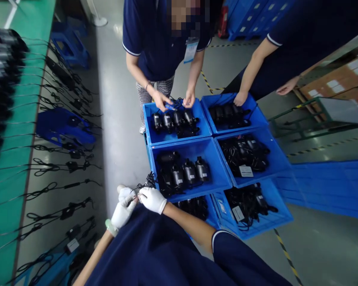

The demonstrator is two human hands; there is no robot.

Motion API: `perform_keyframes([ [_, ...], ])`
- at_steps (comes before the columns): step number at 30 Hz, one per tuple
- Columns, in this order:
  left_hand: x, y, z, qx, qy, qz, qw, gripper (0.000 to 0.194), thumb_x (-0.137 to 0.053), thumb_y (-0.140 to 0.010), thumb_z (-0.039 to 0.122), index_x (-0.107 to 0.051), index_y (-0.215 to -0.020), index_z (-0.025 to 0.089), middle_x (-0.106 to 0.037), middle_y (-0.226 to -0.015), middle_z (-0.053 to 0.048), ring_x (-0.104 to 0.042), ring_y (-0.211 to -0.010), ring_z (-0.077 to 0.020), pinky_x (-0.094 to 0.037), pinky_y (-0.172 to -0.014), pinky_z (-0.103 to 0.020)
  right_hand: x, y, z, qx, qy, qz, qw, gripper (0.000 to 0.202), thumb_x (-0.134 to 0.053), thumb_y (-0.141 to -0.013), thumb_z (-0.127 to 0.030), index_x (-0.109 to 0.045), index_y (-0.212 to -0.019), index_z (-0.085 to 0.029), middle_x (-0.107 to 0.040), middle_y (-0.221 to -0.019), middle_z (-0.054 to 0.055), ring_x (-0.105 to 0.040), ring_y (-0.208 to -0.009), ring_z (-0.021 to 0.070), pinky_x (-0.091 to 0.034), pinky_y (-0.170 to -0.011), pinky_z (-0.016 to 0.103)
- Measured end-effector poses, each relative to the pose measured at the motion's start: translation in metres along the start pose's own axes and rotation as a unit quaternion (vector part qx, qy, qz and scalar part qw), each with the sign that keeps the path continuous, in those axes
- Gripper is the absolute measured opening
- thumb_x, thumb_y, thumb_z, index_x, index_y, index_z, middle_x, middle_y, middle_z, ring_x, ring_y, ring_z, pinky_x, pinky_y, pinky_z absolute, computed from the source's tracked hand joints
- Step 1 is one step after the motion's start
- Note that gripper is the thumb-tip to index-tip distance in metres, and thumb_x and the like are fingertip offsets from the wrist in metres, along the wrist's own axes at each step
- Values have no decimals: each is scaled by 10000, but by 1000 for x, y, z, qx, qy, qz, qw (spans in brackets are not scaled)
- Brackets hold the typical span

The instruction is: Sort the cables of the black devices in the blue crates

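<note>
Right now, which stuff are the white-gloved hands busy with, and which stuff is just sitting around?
In use:
- left hand and right hand, gloved, pinching a thin black cable
- nearest blue bin of black pumps

Just lying about:
- cables hanging off the green bench
- blue stool
- cardboard boxes
- far bins, handled by two other people

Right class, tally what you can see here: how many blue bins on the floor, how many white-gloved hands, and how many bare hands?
Blue bins: 6
White-gloved hands, left hand and right hand: 2
Bare hands of co-workers: 4
Total: 12
</note>
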State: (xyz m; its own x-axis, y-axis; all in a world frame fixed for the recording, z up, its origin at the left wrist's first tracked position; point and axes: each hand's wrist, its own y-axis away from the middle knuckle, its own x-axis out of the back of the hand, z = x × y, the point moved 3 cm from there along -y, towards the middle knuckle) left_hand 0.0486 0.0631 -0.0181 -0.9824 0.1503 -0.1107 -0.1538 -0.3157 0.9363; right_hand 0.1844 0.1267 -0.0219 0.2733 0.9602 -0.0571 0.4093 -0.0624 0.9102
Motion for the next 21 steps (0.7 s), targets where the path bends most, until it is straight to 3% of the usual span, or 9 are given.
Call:
perform_keyframes([
  [8,1,-2,-11,-39,4,-24,999,404,-583,-768,490,-634,-908,114,-574,-948,-108,-516,-925,-207,-419,-844,-300,0,22,-7,-14,-51,-15,998,372,-304,-869,-386,-568,-931,-132,-503,-1087,-45,-305,-748,-106,-168,-726,48],
  [11,3,-3,-16,-47,-3,-28,998,383,-580,-779,484,-627,-868,114,-571,-918,-97,-503,-875,-184,-416,-812,-282,0,20,5,0,-36,1,999,378,-299,-868,-379,-589,-1006,-180,-504,-1102,-35,-352,-784,-100,-188,-728,47],
  [14,7,-2,-18,-36,29,-19,999,363,-584,-790,471,-583,-813,108,-547,-837,-71,-470,-786,-145,-401,-755,-254,13,12,55,-120,25,55,991,439,-245,-880,-416,-580,-1113,-254,-497,-1121,-21,-400,-869,-73,-196,-726,62],
  [17,10,2,-17,8,111,-13,994,379,-628,-758,469,-543,-777,100,-515,-754,-40,-444,-714,-119,-377,-712,-241,28,5,120,-270,83,82,956,495,-166,-889,-389,-529,-1213,-300,-451,-1204,-10,-435,-969,-20,-232,-749,87],
  [21,11,6,-14,56,157,-11,986,418,-677,-708,475,-554,-808,88,-522,-743,-29,-433,-692,-109,-357,-691,-238,25,-3,176,-311,114,50,942,474,-213,-863,-340,-528,-1217,-331,-403,-1266,-9,-442,-1099,73,-320,-871,140],
])
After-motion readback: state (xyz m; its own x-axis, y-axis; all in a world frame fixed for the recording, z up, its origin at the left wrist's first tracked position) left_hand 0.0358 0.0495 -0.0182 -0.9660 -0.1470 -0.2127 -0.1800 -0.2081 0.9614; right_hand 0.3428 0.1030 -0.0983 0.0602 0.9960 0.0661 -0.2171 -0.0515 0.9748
